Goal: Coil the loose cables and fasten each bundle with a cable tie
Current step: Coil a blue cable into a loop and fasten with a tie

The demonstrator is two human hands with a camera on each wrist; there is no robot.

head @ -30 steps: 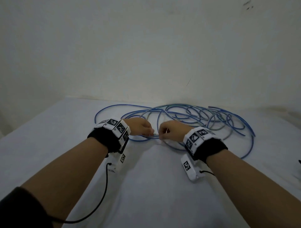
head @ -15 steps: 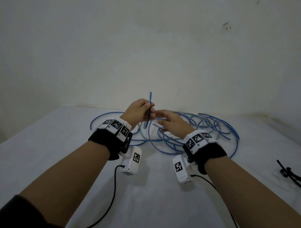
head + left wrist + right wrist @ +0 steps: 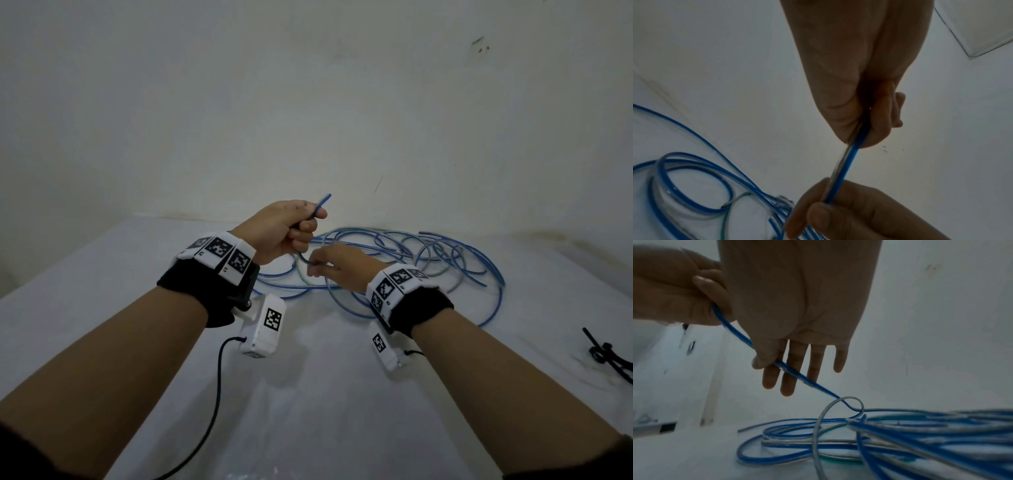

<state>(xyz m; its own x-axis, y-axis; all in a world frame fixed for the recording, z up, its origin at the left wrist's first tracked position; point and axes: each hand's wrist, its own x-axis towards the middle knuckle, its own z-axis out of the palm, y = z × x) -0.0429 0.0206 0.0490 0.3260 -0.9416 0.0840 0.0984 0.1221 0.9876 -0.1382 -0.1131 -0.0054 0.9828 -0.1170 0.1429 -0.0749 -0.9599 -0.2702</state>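
Observation:
A tangle of blue cable (image 3: 442,260) lies in loose loops on the white table (image 3: 308,394), with a few grey and green strands (image 3: 818,431) mixed in. My left hand (image 3: 305,226) is raised above the pile and grips the cable near its end in a fist. The tip (image 3: 323,201) sticks up past the thumb. Just below, my right hand (image 3: 315,269) pinches the same cable (image 3: 791,369) between thumb and forefinger, its other fingers straight. A short taut stretch of cable (image 3: 844,164) runs between the two hands.
Black cable ties (image 3: 606,356) lie at the table's right edge. A pale wall (image 3: 308,102) rises right behind the cable pile. Bare table surface (image 3: 85,274) spreads to the left and in front of my hands.
Both hands were low on the pile a second ago. My left hand has lifted the cable end, and my right hand has dropped from beside it to pinch the cable lower down.

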